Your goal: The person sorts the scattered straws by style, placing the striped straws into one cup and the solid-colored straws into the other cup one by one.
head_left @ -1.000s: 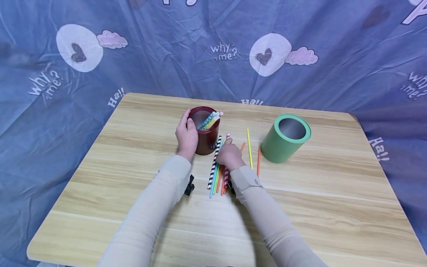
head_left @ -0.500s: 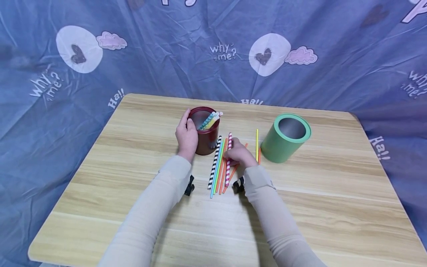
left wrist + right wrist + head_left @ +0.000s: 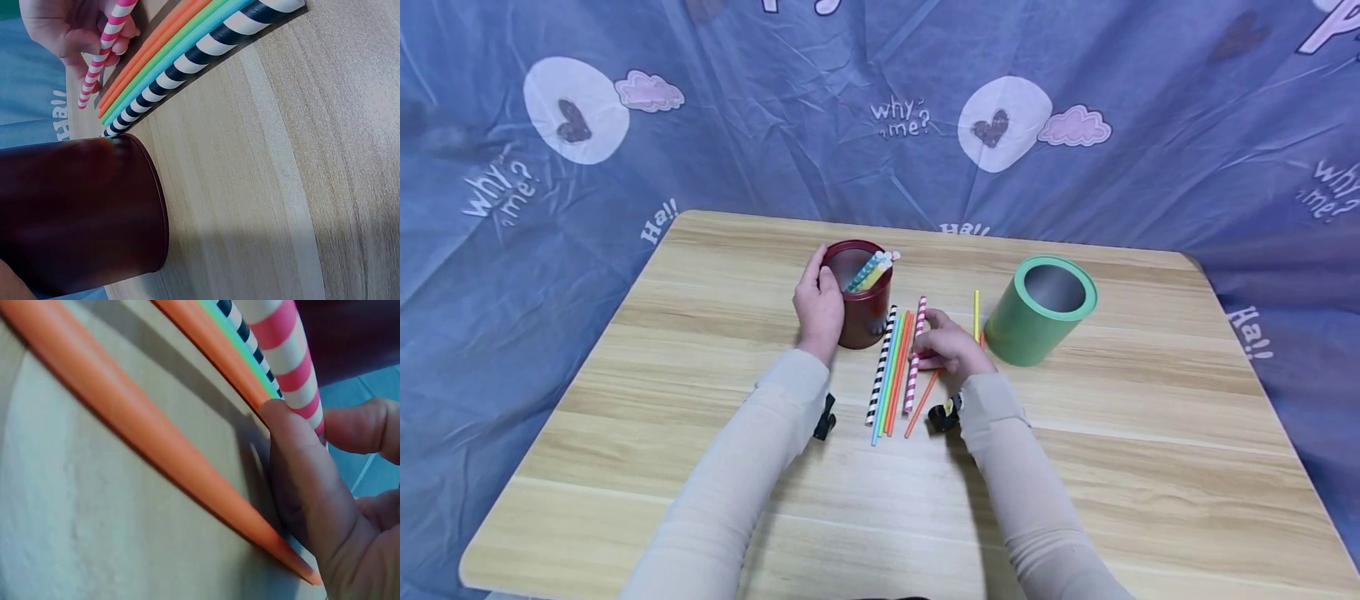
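Clearly, the right hand (image 3: 950, 346) was grasping the pink-and-white striped straw (image 3: 912, 392), pinching it between thumb and fingers (image 3: 306, 456) near the middle of its length, so that one end ran out past them toward the blue cloth (image 3: 775, 125) and the other toward the person. Whether it touched the surface (image 3: 700, 333) could not be told. Just to its left lay a row of straws, with the black-and-white striped straw (image 3: 880, 375) outermost, while a loose orange straw (image 3: 922, 402) slanted out from below the hand. The left hand (image 3: 820, 312) gripped the side of the upright dark red cup (image 3: 867, 323), its thumb by the rim; several straws leaned inside. Beyond the right hand stood the green cup (image 3: 1028, 329), a yellow straw (image 3: 977, 312) just beside it.
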